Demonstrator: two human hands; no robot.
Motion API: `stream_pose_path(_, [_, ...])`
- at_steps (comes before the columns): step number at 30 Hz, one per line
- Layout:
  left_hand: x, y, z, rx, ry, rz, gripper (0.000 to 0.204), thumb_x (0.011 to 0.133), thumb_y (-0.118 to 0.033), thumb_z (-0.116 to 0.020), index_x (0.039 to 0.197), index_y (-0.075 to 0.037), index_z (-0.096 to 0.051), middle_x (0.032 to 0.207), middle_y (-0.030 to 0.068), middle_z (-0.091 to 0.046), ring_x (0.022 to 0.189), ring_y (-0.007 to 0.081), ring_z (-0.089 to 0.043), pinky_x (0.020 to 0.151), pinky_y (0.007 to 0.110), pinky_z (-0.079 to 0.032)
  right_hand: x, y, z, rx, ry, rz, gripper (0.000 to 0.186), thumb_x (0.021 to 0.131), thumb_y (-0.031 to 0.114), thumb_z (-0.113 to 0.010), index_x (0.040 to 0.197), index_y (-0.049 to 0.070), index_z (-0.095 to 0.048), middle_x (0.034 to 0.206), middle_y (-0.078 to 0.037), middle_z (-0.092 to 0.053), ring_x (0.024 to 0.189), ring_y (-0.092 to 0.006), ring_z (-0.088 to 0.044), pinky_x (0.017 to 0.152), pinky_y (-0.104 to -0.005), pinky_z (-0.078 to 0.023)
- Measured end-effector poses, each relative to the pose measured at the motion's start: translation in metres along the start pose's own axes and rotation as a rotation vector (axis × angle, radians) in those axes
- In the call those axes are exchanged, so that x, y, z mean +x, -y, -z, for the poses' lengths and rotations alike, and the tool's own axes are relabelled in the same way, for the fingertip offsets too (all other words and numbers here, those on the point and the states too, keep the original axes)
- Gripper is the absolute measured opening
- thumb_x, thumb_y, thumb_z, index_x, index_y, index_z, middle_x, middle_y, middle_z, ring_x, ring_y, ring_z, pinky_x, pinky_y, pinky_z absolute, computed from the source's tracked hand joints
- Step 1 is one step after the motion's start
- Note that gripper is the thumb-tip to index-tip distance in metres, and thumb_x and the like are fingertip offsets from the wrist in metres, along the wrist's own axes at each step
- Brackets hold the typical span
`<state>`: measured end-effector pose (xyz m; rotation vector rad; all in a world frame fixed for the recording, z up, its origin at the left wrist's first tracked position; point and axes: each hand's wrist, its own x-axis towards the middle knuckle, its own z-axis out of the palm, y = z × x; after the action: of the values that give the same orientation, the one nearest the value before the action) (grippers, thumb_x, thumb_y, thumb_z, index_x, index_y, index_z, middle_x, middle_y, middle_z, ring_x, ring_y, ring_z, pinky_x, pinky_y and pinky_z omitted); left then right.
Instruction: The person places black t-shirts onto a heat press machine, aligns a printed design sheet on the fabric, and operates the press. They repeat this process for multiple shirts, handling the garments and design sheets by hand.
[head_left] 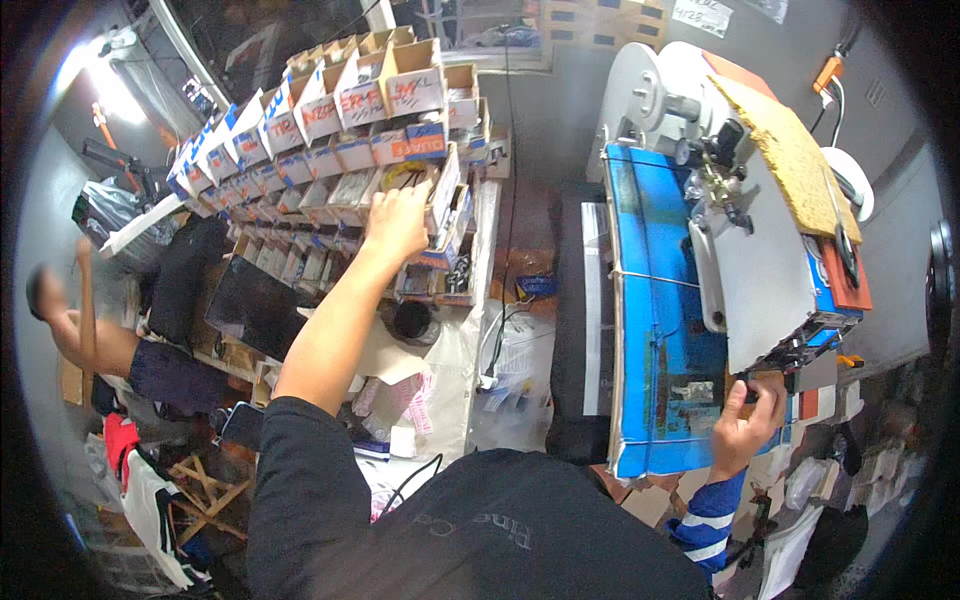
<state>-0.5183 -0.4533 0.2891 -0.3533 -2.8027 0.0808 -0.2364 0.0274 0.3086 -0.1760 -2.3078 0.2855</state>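
Note:
My left hand (pixel 398 222) reaches out to the far left, into one of the small cardboard bins (pixel 445 205) on a stacked rack. The fingers are bent down and drawn together, and the bin hides their tips. Something yellow (pixel 405 176) lies in the bin just beyond them. My right hand (pixel 748 425), below a blue striped sleeve, is at the lower end of a grey machine (pixel 765 270). Its thumb and fingers curl around a small part by the machine's head; what it is cannot be made out. A blue panel (pixel 650 380) lies left of that hand.
A dark round container (pixel 410 322) and crumpled paper (pixel 408 400) sit on the pale work surface below the bins. A yellow foam sheet (pixel 785 150) covers the machine's top. Another person (pixel 95 340) is at the far left. Clutter lies at the lower right.

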Motion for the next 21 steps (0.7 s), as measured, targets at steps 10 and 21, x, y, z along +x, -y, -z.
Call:
stream_pose_path(10, [0.069,0.027,0.030,-0.020,-0.180,0.221,0.053,0.089,-0.028,-0.072,0.135,-0.012,-0.053,0.132,0.0117,-0.055,0.132,0.0337,-0.046,0.105,0.056,-0.037,0.014,-0.059,-0.013,-0.061,-0.005,0.321,0.028,0.094,0.025,-0.071,0.099,0.001,-0.058,0.094,-0.018,-0.060,0.090,-0.0420,-0.056,0.088,-0.0494,-0.042])
stream_pose_path(21, [0.005,0.043,0.020,-0.277,-0.406,0.116,0.022,0.086,-0.015,-0.070,0.102,-0.001,-0.069,0.112,0.0191,-0.060,0.109,0.0409,-0.060,0.095,0.049,-0.048,0.030,-0.134,-0.002,-0.121,0.217,0.266,0.034,0.096,0.033,-0.066,0.114,0.004,-0.068,0.113,-0.017,-0.067,0.106,-0.0383,-0.061,0.097,-0.0477,-0.042])
